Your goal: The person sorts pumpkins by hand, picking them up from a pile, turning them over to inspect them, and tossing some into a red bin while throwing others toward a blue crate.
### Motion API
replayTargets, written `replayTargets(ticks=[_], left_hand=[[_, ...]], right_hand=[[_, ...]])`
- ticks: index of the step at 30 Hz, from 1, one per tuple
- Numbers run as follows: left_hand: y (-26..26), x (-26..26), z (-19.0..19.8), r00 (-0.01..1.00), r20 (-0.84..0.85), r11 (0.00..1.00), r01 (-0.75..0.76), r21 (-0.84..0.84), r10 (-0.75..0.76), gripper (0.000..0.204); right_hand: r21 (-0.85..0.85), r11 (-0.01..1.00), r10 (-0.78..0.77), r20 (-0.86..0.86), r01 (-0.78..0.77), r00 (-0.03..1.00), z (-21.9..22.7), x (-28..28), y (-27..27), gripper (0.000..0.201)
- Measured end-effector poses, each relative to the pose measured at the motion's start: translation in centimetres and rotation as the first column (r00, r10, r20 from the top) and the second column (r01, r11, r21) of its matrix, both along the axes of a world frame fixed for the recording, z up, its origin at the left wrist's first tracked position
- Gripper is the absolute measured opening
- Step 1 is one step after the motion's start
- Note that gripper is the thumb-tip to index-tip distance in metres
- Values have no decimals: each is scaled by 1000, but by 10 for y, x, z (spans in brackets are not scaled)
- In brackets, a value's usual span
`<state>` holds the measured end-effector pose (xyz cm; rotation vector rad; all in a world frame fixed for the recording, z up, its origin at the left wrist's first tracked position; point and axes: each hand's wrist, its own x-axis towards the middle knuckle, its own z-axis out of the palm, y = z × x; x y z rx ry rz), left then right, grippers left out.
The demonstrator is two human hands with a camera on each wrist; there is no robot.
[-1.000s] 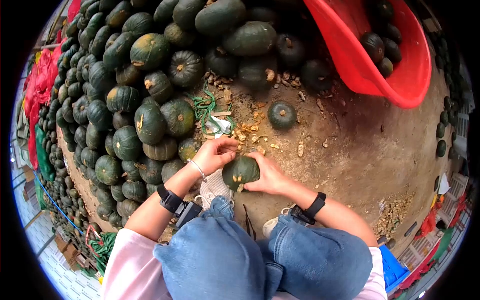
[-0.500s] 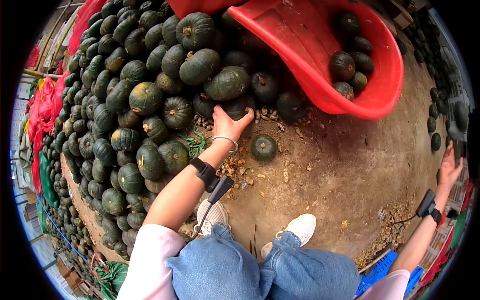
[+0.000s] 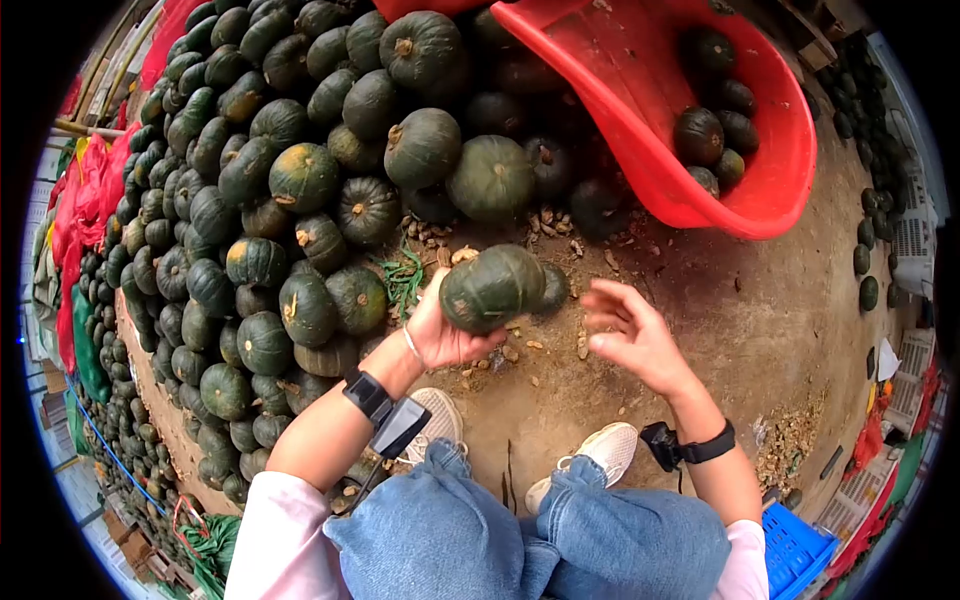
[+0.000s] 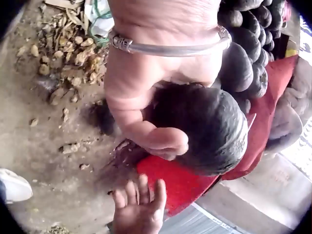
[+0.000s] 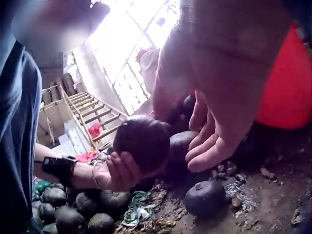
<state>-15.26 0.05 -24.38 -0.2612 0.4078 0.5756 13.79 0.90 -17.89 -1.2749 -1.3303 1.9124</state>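
My left hand (image 3: 447,333) grips a dark green pumpkin (image 3: 492,288) from below and holds it up off the ground, in front of my knees. In the left wrist view the thumb (image 4: 163,141) curls over the pumpkin (image 4: 209,129). My right hand (image 3: 618,322) hovers just right of the pumpkin, fingers spread and relaxed, holding nothing. In the right wrist view the right hand (image 5: 214,129) stands open close to the held pumpkin (image 5: 144,139). A smaller pumpkin (image 5: 204,197) lies on the dirt below.
A large pile of green pumpkins (image 3: 260,200) fills the left and far side. A tilted red tub (image 3: 760,190) with several pumpkins in it stands at the far right. Cut stems and scraps (image 3: 520,350) litter the dirt floor. A blue crate (image 3: 795,545) sits at my right.
The left hand, which was reaching into the pile, has lifted a pumpkin toward me. The right arm, stretched far to the right before, has swung back beside the pumpkin.
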Motion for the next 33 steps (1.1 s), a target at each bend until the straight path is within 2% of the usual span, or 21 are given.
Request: replayTargets(ticks=[1, 2, 4, 5, 6, 7, 8, 10, 11, 14, 18, 19, 21, 22, 23, 24, 26, 28, 30, 32, 33], left_hand=[[-6, 2, 7, 999, 54, 998, 4, -63, -1, 77], [-12, 5, 8, 994, 112, 992, 15, -127, -1, 74], [-18, -5, -2, 978, -27, 972, 209, 106, -207, 69], [-17, -4, 3, 950, -114, 926, 311, 215, -292, 67], [-23, 4, 10, 851, -460, 927, 349, 135, -254, 67], [-25, 11, 27, 795, -590, 959, 258, 118, -141, 69], [-26, 15, 37, 707, -707, 980, 158, 117, -29, 70], [-31, 6, 31, 717, -695, 960, 229, 160, -55, 73], [-34, 1, 28, 720, -691, 947, 265, 181, -69, 74], [-35, -8, 29, 840, -496, 940, 319, 122, -221, 78], [-32, 1, 28, 938, -332, 975, 163, 153, -105, 77], [-31, 3, 34, 934, -356, 984, 85, 154, -25, 68], [-35, 8, 38, 854, -514, 933, 118, 341, 80, 67], [-37, 11, 39, 806, -575, 892, 149, 427, 140, 69], [-35, 12, 33, 763, -629, 847, 231, 479, 147, 84], [-33, 12, 28, 622, -738, 638, 462, 616, 263, 89], [-35, 16, 27, 436, -806, 370, 728, 578, 400, 96], [-35, 20, 22, 487, -803, 401, 697, 594, 343, 98], [-35, 26, 29, 558, -804, 580, 592, 559, 205, 97], [-37, 28, 32, 512, -853, 628, 632, 454, 100, 87], [-39, 28, 28, 505, -851, 589, 648, 482, 141, 84]], right_hand=[[115, 993, 26, 20, -28, 999, 5, -13, -1, 75], [186, 972, 140, 42, -145, 989, 7, -21, 4, 96], [219, 968, 154, -132, -123, 979, 4, -49, 2, 91], [148, 980, 149, -108, -132, 983, -2, -55, 3, 89], [79, 987, 145, -86, -138, 986, -10, -59, 3, 87], [62, 995, 81, -149, -73, 986, -15, -63, 1, 72], [-97, 995, 13, -207, -34, 978, -20, -63, -2, 68], [-420, 907, -154, -284, 22, 946, -27, -62, -13, 61], [-453, 890, -203, -300, 48, 932, -26, -63, -16, 56], [-390, 913, -231, -256, 118, 939, -32, -62, -20, 56], [-27, 1000, 6, -290, -14, 957, -27, -54, -19, 63], [-104, 994, -1, -334, -35, 942, -26, -51, -15, 68], [-66, 995, 55, -207, -70, 977, -23, -50, -8, 70], [-50, 995, 79, -137, -86, 987, -19, -49, -6, 70], [7, 994, 113, -67, -113, 991, -17, -52, -6, 77], [156, 968, 184, 101, -198, 978, -33, -52, -7, 84], [349, 871, 197, 397, -346, 896, -26, -60, -8, 88], [393, 835, 176, 472, -384, 864, -27, -63, -13, 80], [401, 818, 139, 558, -412, 818, -29, -63, -23, 74], [470, 816, 78, 488, -337, 869, -35, -62, -31, 59], [469, 817, 73, 492, -335, 868, -35, -60, -35, 55]])
